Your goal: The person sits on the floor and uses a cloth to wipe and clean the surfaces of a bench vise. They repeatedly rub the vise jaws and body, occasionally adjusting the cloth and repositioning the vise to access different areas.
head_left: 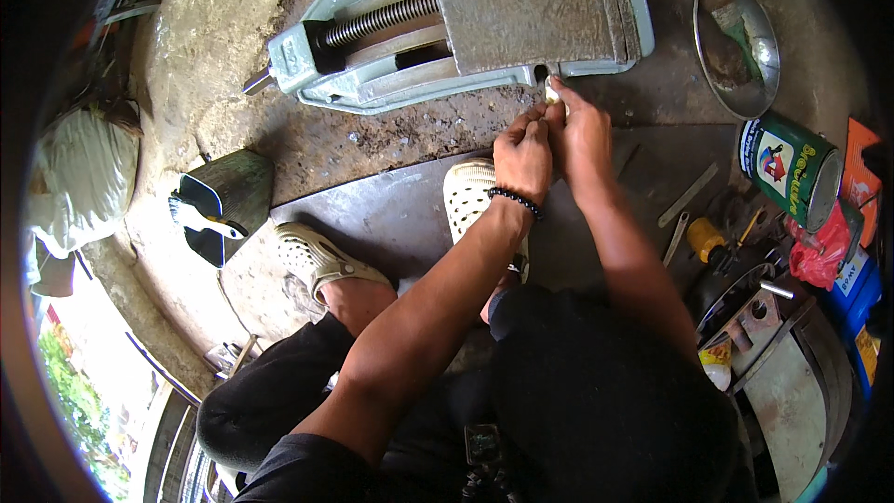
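Observation:
A large light-blue machine vise [372, 96] lies on the ground in front of me, its threaded screw [384, 20] exposed on the left and a worn, flat metal face on the right. At the notch in its near edge, my right hand [587, 135] pinches a small whitish piece [552, 91], perhaps folded cloth or paper. My left hand [523, 156], wearing a black beaded bracelet [515, 200] at the wrist, is closed right beside it. Its fingertips meet the right hand's fingers. Whatever they grip is hidden.
On the right stand a metal bowl [769, 47], a green can [819, 188], a red plastic bag [821, 256] and scattered tools near a yellow-bodied tool [708, 239]. A cut-open dark container [247, 188] with a white-handled brush [207, 222] sits left. My clogs [321, 256] rest on a metal sheet [400, 214].

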The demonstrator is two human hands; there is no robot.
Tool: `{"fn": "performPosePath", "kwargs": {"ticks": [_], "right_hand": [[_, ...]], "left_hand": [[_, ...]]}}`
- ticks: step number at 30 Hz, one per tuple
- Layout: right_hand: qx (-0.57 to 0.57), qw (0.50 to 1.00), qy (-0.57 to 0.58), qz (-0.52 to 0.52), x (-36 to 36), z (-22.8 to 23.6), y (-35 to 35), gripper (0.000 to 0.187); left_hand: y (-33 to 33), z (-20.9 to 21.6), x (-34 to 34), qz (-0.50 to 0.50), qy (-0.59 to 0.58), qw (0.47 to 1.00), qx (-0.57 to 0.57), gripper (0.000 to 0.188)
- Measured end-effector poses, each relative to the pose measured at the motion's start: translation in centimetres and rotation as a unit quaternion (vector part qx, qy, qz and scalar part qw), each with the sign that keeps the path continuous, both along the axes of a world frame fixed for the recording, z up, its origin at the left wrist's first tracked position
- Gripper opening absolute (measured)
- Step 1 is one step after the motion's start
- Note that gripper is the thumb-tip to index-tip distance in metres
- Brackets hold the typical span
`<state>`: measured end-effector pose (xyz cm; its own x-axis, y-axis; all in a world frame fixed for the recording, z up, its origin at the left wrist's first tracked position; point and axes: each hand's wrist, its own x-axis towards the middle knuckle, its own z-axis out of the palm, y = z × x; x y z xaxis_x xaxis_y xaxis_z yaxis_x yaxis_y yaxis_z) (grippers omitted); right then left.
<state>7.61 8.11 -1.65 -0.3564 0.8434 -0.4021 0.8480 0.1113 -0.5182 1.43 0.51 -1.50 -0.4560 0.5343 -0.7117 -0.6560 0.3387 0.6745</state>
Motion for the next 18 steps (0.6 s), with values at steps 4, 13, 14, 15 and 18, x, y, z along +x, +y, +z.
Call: {"fn": "performPosePath", "kwargs": {"ticks": [4, 13, 14, 15, 18], "right_hand": [[0.065, 0.997, 0.039, 0.012, 1.1, 0.7, -1.3, 0.034], [0.159, 0.981, 0.1, 0.058, -0.6, -1.1, 0.8, 0.036], [0.145, 0.983, 0.088, 0.065, -0.7, -1.1, 0.8, 0.036], [0.141, 0.985, 0.075, 0.065, -0.9, -1.2, 0.9, 0.037], [0.125, 0.99, 0.05, 0.05, -1.0, -0.9, 0.9, 0.036]], "left_hand": [[-1.0, 0.6, 1.0, -0.019, 0.035, 0.999, 0.014, 0.035], [1.4, 0.0, -0.5, 0.018, 0.035, 0.998, 0.044, 0.038], [1.4, -0.1, -0.6, 0.018, 0.03, 0.999, 0.042, 0.038], [1.5, -0.2, -0.7, 0.018, 0.024, 0.999, 0.039, 0.038], [1.3, -0.4, -1.0, 0.006, 0.017, 1.0, 0.025, 0.038]]}}
